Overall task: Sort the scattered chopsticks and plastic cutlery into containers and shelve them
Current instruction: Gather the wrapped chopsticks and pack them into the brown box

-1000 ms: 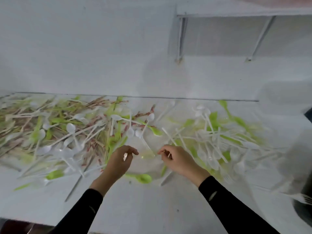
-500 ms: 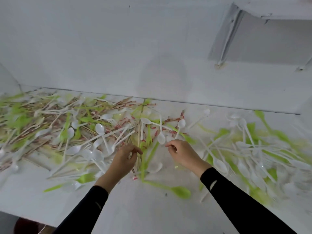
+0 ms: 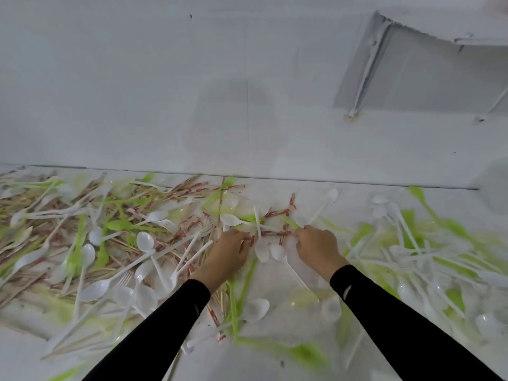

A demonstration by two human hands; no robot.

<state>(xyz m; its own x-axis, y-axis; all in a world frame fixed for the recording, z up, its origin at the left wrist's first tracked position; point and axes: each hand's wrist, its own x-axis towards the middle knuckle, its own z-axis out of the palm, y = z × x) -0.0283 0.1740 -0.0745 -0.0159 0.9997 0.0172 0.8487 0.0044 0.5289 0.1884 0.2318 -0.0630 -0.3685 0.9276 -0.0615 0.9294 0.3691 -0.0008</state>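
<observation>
Head view: a white desk (image 3: 24,350) against a pale wall (image 3: 137,92) is strewn from side to side with mixed pieces: chopsticks (image 3: 283,232) with red-printed bands, white spoons (image 3: 145,240) and forks, and green cutlery (image 3: 121,225). No container shows in this view; a shelf bracket (image 3: 362,75) hangs at the upper right.

Both hands work the middle of the heap. The left grip (image 3: 229,253) is curled, knuckles up, and a small bundle of sticks (image 3: 220,301) runs out from under its wrist toward the near edge, so it appears to be holding gathered chopsticks. The right grip (image 3: 319,248) is narrow, its fingertips (image 3: 298,232) buried among the red-banded sticks; I cannot tell whether it actually pinches one.

The step in hand looks like collecting chopsticks alone. To do it well, each stick should be drawn out lengthwise along its own axis, so that the spoons lying across it are not dragged along, then laid parallel into the left bundle with the ends level.

The nearest loose chopsticks lie between the two grips and just beyond their fingertips; far more lie well to the left.
</observation>
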